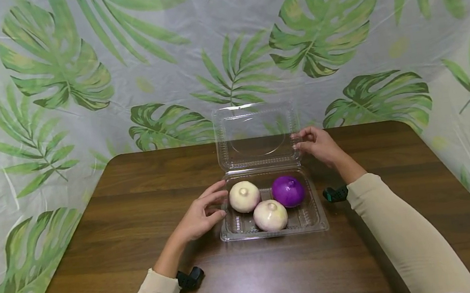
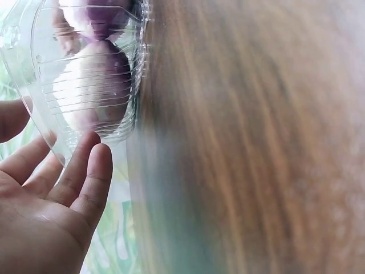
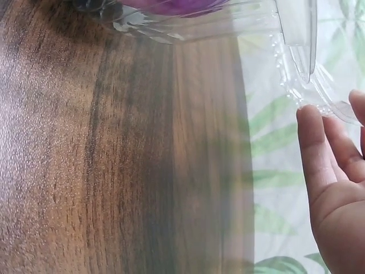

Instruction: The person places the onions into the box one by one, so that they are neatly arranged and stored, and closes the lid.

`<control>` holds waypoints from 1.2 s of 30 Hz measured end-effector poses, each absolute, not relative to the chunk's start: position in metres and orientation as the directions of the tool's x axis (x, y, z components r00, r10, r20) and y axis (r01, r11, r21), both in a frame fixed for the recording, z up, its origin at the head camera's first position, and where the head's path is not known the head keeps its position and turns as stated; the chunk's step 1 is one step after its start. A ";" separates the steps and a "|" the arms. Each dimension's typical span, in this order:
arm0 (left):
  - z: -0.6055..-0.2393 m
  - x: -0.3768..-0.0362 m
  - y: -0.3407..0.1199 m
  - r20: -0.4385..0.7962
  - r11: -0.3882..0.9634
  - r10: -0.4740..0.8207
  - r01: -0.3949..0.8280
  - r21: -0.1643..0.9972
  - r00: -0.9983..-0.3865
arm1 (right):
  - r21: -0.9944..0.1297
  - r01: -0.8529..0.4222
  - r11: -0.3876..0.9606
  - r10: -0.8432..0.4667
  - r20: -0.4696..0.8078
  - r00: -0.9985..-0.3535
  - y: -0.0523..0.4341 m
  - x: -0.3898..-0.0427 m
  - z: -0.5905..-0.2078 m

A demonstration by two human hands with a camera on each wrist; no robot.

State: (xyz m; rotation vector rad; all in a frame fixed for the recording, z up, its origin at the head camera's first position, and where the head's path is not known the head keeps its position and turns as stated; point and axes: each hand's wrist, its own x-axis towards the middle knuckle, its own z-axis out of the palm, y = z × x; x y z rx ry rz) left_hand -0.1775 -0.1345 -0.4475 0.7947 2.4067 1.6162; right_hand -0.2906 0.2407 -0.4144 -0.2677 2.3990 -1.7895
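Note:
On the table lies a clear plastic clamshell container (image 1: 242, 234) with its lid (image 1: 256, 136) raised upright at the back. Inside sit two whitish onions, one at the back left (image 1: 244, 196) and one at the front (image 1: 270, 215), plus a shiny purple onion (image 1: 288, 191) at the back right. My right hand (image 1: 317, 144) pinches the lid's right edge between thumb and fingers. Against the container's left side, my left hand (image 1: 201, 215) rests its loosely extended fingers; in the left wrist view its fingertips (image 2: 100, 157) touch the clear wall.
The brown wooden table (image 1: 154, 177) ends just behind the lid. A light cloth backdrop (image 1: 154, 78) printed with green leaves hangs beyond it. Dark wrist-worn devices show at the left (image 1: 191, 278) and right (image 1: 336, 194) wrists.

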 end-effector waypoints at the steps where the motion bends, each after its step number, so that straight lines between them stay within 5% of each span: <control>1: -0.448 -0.177 -0.135 0.175 0.284 0.494 0.348 0.893 -0.852 | -0.959 -0.061 0.276 -0.223 -0.003 -0.975 0.241 -0.291 -0.414; 24: -0.440 -0.180 -0.139 0.208 0.286 0.492 0.382 0.879 -0.846 | -0.947 -0.110 0.303 -0.224 0.042 -0.974 0.242 -0.286 -0.417; 36: -0.404 -0.215 -0.160 0.114 0.444 0.425 0.317 0.838 -0.898 | -0.947 -0.098 0.305 -0.205 0.035 -0.978 0.238 -0.287 -0.415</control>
